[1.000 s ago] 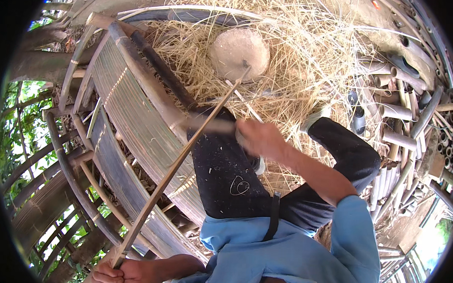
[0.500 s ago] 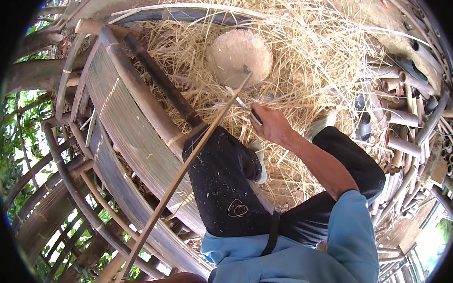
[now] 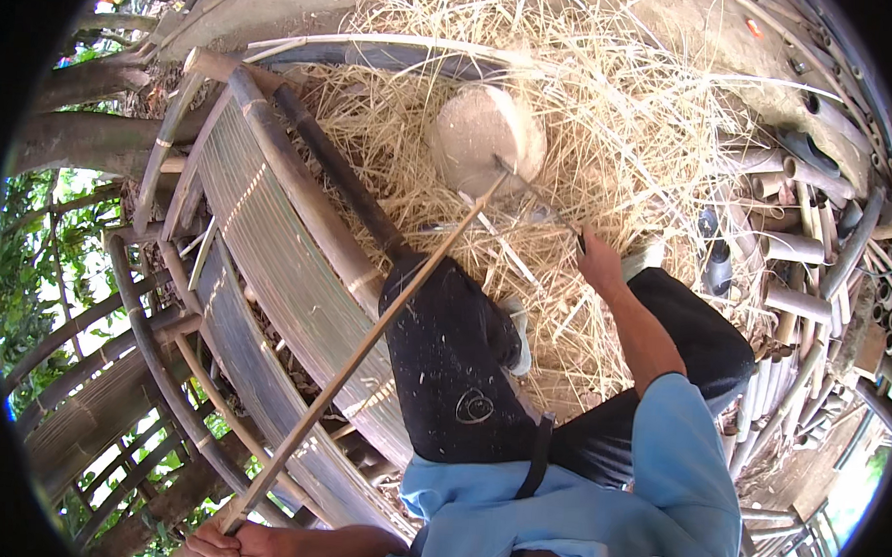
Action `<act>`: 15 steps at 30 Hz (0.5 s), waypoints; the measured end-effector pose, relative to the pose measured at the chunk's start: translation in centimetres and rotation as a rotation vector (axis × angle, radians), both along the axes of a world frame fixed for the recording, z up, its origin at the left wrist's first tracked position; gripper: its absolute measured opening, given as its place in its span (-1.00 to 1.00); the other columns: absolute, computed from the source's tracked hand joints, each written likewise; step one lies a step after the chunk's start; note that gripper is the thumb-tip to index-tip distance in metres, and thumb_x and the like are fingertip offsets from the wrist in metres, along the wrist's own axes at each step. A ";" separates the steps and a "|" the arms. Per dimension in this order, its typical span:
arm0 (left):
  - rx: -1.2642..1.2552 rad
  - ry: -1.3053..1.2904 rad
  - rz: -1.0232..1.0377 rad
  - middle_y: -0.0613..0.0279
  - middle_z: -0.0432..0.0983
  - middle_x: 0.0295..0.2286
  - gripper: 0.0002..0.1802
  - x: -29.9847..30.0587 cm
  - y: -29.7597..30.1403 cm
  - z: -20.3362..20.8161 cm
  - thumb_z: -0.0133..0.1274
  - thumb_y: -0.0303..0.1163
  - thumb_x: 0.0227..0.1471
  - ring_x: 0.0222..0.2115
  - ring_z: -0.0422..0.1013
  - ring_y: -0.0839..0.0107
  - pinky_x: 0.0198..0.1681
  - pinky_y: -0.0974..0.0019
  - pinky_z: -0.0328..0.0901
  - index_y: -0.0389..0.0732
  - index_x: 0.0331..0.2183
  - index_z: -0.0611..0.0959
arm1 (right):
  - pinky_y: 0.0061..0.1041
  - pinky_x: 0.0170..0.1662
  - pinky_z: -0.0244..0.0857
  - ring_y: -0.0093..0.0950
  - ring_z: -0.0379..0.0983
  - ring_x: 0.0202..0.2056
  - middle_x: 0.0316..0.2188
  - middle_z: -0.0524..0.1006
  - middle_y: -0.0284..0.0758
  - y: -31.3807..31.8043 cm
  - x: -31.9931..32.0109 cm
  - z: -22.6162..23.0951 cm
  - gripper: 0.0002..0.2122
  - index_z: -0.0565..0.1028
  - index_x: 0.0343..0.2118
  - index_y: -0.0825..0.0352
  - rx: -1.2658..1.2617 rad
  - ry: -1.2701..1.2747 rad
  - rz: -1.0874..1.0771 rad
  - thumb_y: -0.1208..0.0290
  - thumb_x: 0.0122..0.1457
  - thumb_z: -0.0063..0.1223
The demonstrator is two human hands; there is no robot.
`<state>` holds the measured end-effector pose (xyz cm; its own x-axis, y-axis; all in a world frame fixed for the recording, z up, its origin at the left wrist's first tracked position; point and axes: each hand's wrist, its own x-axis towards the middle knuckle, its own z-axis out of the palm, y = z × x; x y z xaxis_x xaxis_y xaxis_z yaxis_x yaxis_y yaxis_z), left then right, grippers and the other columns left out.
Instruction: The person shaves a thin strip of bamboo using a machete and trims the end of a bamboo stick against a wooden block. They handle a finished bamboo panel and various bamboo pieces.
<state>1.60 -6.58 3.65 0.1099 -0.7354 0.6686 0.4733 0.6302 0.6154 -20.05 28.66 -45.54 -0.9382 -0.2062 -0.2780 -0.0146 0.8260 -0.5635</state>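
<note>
My left hand (image 3: 230, 544), at the lower left, is closed around the near end of a long bamboo strip (image 3: 378, 327). The strip slants up past my left thigh, its far end over a round wooden chopping block (image 3: 479, 132). In my right hand (image 3: 601, 266), fingers wrapped round its dark handle, is a knife (image 3: 549, 205). Its blade points up and left toward the block, close to the strip's far end. Whether blade and strip touch, I cannot tell.
Pale shavings (image 3: 628, 118) cover the ground around the block. A slatted bamboo bench (image 3: 271, 223) runs along my left. Cut bamboo tubes (image 3: 796, 247) are piled at the right, with a dark bottle (image 3: 718, 268) beside them. A thin shaving curl (image 3: 475, 408) lies on my left thigh.
My right hand has moved right and slightly down with the knife, away from the strip's middle. My left hand has come further into view; the whole scene has shifted a little.
</note>
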 end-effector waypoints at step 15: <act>-0.022 0.414 -0.891 0.48 0.02 -0.75 -0.57 1.0 7.0 0.0 -0.03 -0.03 0.27 -0.80 -0.09 0.66 -0.76 0.49 -0.21 -0.10 -0.52 0.33 | -0.27 -0.50 0.48 -0.11 0.60 -0.51 -0.53 0.56 -0.05 -11.1 12.5 33.9 -0.66 0.38 -0.10 0.34 -0.515 0.126 0.183 0.33 0.16 0.25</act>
